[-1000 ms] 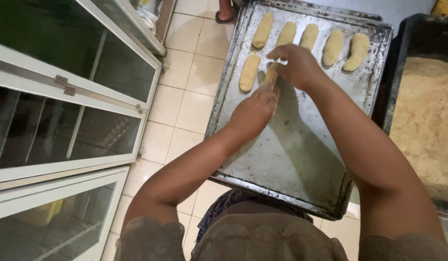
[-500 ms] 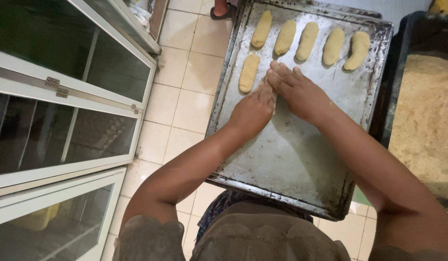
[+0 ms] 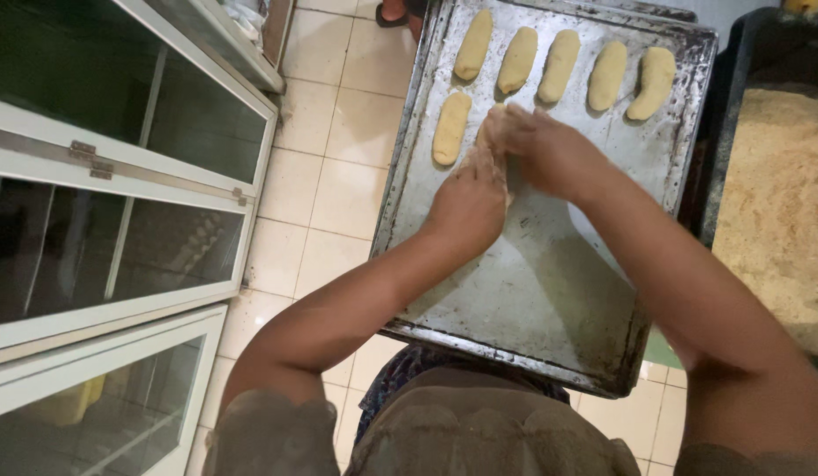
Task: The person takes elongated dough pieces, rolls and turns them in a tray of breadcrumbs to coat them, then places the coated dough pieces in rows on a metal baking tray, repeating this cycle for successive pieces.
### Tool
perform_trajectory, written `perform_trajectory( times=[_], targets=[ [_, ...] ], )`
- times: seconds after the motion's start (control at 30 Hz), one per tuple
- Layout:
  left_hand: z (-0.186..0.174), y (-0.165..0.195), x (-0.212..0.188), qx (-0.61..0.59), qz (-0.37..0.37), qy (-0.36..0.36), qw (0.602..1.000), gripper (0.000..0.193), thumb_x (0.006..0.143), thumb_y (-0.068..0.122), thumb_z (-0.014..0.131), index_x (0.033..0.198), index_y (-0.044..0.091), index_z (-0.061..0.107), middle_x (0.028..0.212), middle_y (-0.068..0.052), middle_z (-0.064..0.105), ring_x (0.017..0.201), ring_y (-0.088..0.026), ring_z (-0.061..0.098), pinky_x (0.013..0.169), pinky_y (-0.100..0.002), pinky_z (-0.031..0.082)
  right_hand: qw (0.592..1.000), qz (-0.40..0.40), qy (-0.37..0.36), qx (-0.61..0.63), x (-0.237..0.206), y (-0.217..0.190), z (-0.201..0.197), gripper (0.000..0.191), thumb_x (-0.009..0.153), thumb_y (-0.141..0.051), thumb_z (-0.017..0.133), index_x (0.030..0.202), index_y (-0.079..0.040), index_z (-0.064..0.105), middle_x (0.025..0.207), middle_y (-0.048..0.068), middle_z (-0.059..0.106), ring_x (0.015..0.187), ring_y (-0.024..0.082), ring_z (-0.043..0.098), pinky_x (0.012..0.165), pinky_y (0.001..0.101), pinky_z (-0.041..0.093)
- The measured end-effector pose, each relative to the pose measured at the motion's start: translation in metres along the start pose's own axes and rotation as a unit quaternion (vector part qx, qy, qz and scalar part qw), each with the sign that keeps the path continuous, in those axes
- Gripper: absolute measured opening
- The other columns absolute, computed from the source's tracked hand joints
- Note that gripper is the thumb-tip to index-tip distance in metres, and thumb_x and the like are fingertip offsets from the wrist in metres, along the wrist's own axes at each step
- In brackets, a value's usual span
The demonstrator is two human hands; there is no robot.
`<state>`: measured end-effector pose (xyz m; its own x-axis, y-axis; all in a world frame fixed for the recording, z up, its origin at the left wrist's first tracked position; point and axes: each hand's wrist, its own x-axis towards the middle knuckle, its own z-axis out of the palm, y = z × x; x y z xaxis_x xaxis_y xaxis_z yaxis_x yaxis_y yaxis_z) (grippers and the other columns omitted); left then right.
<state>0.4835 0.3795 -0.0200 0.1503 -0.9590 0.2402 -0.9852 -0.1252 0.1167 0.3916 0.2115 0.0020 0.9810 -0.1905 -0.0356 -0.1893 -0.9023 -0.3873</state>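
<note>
Both hands moved up-tray | left hand [image 3: 469,201], right hand [image 3: 550,152] now pinching dough piece [image 3: 490,129]

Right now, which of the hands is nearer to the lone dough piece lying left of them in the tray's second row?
Left. The left hand sits just below and right of that dough piece; the right hand lies farther right.

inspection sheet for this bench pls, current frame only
Surface: worn metal baking tray, near half bare.
Job's things: six dough logs laid out at far end; a seventh partly hidden under the hands.
Clutter: black tub of crumbs beside the tray.
Hands: left hand and right hand meet on the hidden dough piece; grip unclear.
Cables: nothing seen.
Surroundings: glass-door cabinet, tiled floor, someone's foot at top edge.
</note>
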Motion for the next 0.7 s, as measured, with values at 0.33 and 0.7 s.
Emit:
perform_trajectory(
  times=[0.33,0.7],
  targets=[
    [-0.003,-0.017,-0.009,-0.077,0.061,-0.034,0.995,0.060,0.099,0.034,0.056,0.138,-0.012,0.056,0.151,-0.030,0.046,0.140,-0.041,0.047,0.116,-0.052,0.035,0.996,-0.090,0.000,-0.020,-0.001,0.017,-0.002,0.059,0.103,-0.027,0.049,0.159,-0.012,0.038,0.166,0.011,0.034,0.153,0.032,0.029,0.124,0.0506,0.025],
    [-0.012,-0.018,-0.004,-0.104,0.048,-0.040,0.993,0.060,0.096,0.035,0.057,0.135,-0.011,0.060,0.143,-0.031,0.051,0.138,-0.043,0.046,0.117,-0.053,0.032,0.989,-0.146,0.008,-0.036,-0.001,0.024,-0.011,0.064,0.106,-0.045,0.043,0.158,-0.010,0.037,0.167,0.013,0.031,0.154,0.033,0.026,0.124,0.0511,0.022]
  ],
)
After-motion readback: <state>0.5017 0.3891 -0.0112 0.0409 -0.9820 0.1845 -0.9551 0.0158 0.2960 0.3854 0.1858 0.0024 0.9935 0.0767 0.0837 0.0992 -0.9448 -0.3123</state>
